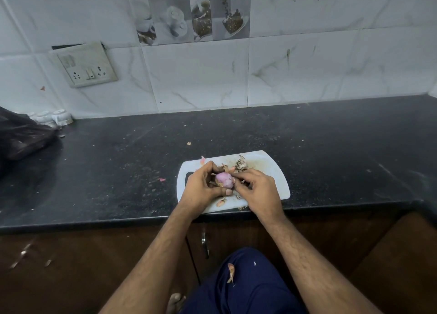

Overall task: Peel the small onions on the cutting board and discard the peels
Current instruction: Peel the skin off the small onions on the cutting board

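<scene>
- Far left, at nine o'clock from the board, a dark plastic bag (21, 136) slumps on the black counter (118, 172); looks a likely spot for the peels, though that's my guess.
- Now the left hand (201, 188): fingers curled round the small onion (224, 180), thumb tucked under at six o'clock, cradling it just above the white cutting board (279, 172).
- The onion itself shows pink and glossy, mostly bare. Light, firm, and probably slick now, so a cupped hold suits it.
- At its three o'clock the right hand (255, 186) pinches in tight at the skin; what the fingertips hold is too small to tell.
- Dry peels (241, 166) lie at twelve o'clock on the board: papery, brittle, likely to scatter.
</scene>
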